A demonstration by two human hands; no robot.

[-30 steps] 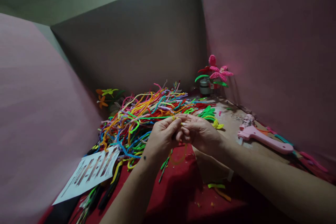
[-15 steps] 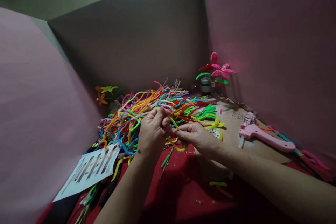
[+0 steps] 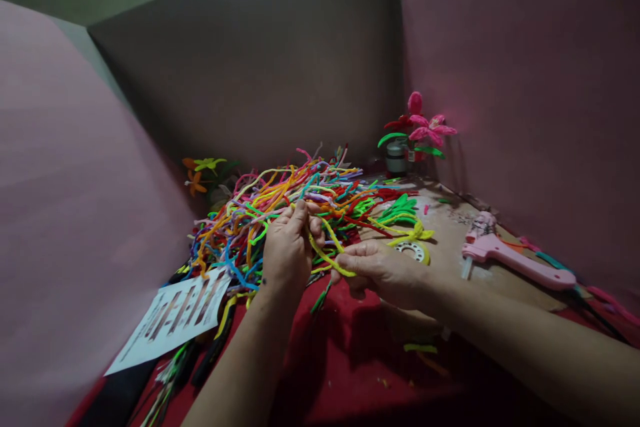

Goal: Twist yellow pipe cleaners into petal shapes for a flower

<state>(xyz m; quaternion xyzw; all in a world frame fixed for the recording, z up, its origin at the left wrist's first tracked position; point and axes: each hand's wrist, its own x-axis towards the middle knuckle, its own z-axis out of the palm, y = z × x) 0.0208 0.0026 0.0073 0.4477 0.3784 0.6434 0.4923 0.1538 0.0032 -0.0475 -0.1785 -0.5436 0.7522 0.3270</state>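
Observation:
A bent yellow pipe cleaner stretches between my two hands in front of a tangled heap of pipe cleaners in many colours. My left hand is closed, its thumb and fingers pinching one part of the yellow stem. At the lower bend, my right hand grips it between thumb and fingers. Just beyond the right hand lie a yellow pipe-cleaner piece with a knotted end and a yellow-rimmed white ring. Green looped pieces lie behind these.
A pink glue gun rests on the brown board at right. Pink pipe-cleaner flowers stand by a small grey pot. A printed sheet lies at left near black-and-yellow handles. Red cloth covers the front.
My right hand has drawn a little away from the left and slightly lower, so the yellow loop between them is wider. The whole view has shifted slightly.

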